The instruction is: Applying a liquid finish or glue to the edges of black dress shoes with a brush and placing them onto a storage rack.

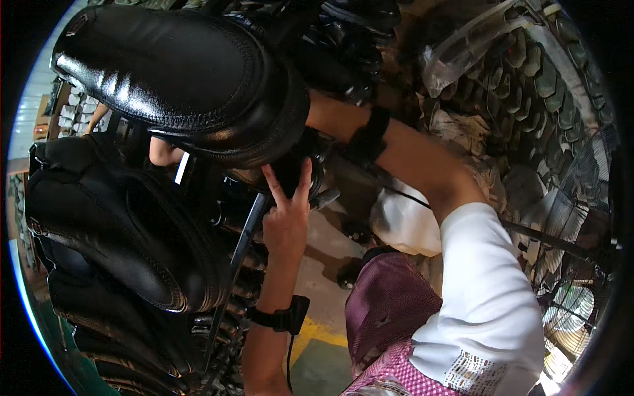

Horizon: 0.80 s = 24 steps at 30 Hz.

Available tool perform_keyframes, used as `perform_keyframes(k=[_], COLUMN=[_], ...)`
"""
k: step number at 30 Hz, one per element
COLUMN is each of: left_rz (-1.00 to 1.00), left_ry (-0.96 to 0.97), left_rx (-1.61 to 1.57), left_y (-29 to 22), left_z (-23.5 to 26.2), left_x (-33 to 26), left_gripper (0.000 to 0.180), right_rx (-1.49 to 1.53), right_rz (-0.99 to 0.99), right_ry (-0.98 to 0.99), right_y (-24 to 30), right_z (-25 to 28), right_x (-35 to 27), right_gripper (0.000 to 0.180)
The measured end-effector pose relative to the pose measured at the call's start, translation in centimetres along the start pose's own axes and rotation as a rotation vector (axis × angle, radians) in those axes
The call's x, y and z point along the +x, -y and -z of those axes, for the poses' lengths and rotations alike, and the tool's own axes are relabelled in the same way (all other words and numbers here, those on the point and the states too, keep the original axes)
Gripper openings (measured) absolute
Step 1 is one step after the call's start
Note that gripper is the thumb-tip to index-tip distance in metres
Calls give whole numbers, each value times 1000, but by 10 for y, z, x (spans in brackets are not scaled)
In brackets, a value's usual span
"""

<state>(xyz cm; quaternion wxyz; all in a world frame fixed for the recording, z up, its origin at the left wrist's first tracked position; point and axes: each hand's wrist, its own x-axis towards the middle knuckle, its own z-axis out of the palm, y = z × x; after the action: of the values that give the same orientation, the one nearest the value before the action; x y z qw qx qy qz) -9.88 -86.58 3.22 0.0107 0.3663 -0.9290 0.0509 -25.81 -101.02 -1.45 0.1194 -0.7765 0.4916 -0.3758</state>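
A large glossy black leather shoe [178, 72] fills the upper left, its rounded toe toward the right. Below that toe is my left hand [287, 221], two fingers stretched up in a V, their tips at the toe's lower edge. Whether they touch it I cannot tell. My right forearm [422, 158] reaches in from the right and goes behind the toe, which hides that hand and its grip. A bare fingertip [164, 152] shows under the shoe beside a white strip; whose it is stays unclear. Each wrist wears a black band.
More black shoes [125, 224] are stacked along the left beside a metal bar [247, 228]. Other dark shoes [337, 59] stand at the top. Rows of greenish shoe-shaped pieces [541, 79] line the upper right, near a white bag [406, 214]. Purple mesh fabric [389, 303] lies low in the middle.
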Motion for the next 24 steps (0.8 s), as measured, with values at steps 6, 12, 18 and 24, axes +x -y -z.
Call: perform_keyframes(k=[6,12,18,24], left_rz=[33,42,98,90], left_ry=[43,192,220,143], left_rx=[-22,133,24,-80], left_y=[7,19,15,8], left_z=[-1,16,14,17], left_x=[-3,-20,-34,-43], left_gripper=[79,71,75,70], right_rx=[-33,434,500,-54], right_rz=[58,-495,-302,-228], right_ry=[-108,406,76,-590], right_y=[30,67,66,53], right_z=[-11,21,8,71], right_x=[-40,-40,-68,-93], right_gripper=[38,66,70,30])
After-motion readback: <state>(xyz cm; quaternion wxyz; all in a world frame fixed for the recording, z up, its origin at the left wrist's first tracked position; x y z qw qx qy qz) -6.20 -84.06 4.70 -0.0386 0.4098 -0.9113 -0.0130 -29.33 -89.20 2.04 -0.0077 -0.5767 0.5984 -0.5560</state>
